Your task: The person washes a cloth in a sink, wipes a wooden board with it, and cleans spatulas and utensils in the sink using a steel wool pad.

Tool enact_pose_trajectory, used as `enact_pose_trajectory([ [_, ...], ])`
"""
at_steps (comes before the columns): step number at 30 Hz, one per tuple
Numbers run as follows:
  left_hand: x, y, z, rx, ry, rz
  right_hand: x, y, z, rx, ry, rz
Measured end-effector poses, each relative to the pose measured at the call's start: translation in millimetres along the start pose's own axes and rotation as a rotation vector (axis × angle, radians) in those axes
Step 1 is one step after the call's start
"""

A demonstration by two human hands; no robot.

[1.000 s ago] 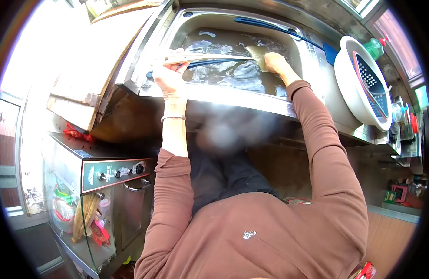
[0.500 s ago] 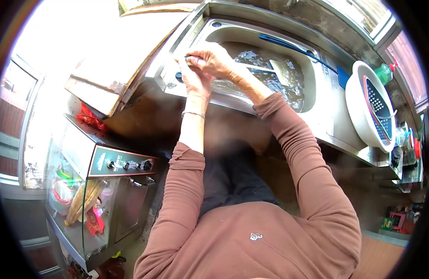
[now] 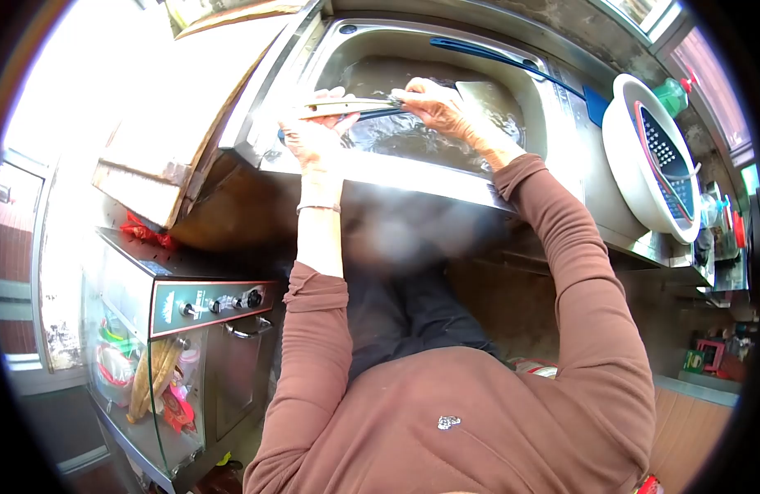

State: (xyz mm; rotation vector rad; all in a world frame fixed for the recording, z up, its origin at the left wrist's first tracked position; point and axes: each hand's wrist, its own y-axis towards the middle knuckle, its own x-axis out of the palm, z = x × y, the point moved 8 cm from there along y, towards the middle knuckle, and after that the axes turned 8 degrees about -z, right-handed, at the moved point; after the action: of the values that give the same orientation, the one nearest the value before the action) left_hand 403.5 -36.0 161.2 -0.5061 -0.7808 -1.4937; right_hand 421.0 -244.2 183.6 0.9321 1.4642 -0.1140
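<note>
My left hand [image 3: 314, 146] is closed around the pale-and-blue handle [image 3: 335, 108] of a spatula, above the sink's left side. The spatula's flat off-white blade [image 3: 477, 97] lies to the right, over the murky water [image 3: 405, 140]. Beside the shaft, my right hand [image 3: 439, 109] has its fingers pinched together on a small grey scouring pad [image 3: 396, 96], partly hidden by the fingers. Whether one utensil or two overlap in my left hand, I cannot tell. The metal sink [image 3: 553, 123] surrounds the water.
A blue long-handled turner [image 3: 487, 52] rests across the sink's back rim. To the right stands a white basin [image 3: 625, 156] with a blue perforated piece [image 3: 662, 165] inside, near a green bottle [image 3: 671, 97]. A large board [image 3: 199, 99] and a glass-sided cabinet [image 3: 214, 303] are on the left.
My hands have drawn apart: the right moved rightward along the spatula, the left slightly left. The spatula's handle now shows between them. The whole view has shifted a little.
</note>
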Motion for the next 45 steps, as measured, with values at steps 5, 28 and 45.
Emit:
enact_pose_trajectory([
  [5, 10.8, -3.3, 7.6, 0.037, 0.124, -0.023, 16.2, -32.0, 56.1, 0.104, 0.042, -0.204],
  [28, 41.7, -9.3, 41.9, 0.206, -0.051, 0.114, -50.5, -54.5, 102.1, 0.626, -0.042, -0.028],
  [45, 91.7, 26.2, 39.4, 0.259, -0.312, -0.616, -94.1, -7.7, -10.5, 0.326, 0.540, 0.138],
])
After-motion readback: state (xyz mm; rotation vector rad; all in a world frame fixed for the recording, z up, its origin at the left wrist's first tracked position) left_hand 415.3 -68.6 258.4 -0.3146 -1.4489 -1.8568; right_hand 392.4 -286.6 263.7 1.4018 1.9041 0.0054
